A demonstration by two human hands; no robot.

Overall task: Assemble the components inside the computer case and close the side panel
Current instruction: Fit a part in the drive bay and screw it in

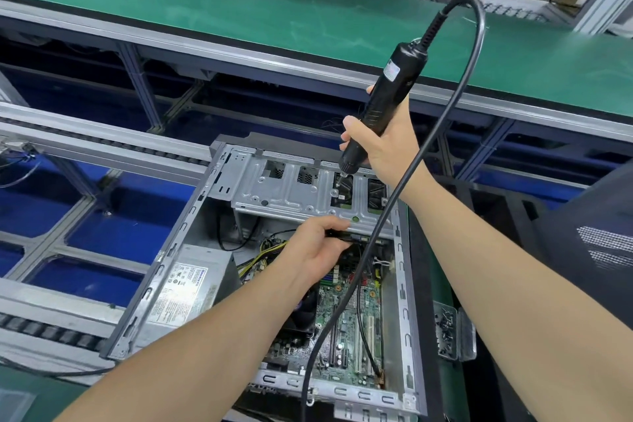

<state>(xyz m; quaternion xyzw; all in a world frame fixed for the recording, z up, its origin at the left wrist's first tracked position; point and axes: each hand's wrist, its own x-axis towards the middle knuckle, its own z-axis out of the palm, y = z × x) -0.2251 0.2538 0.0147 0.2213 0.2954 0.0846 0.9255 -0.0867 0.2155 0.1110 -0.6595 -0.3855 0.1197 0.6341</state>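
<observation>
An open grey computer case [164, 260] lies on its side with its side panel off. Inside are a green motherboard [346, 322], a silver power supply [188, 281] at the left and a metal drive cage [291, 188] at the far end. My right hand [383, 144] grips a black electric screwdriver [380, 106], whose bit tip touches the drive cage at its right opening. My left hand [315, 247] reaches under the cage's front edge and pinches a black part there. The screwdriver's black cable [407, 175] loops down across the case.
A clear tray of dark screws [448, 332] sits right of the case. A green conveyor belt [274, 7] runs across the back, with boxes on shelves behind it. Roller rails [102, 144] and blue bins [123, 233] lie to the left. A person's dark sleeve [592, 243] is at the right.
</observation>
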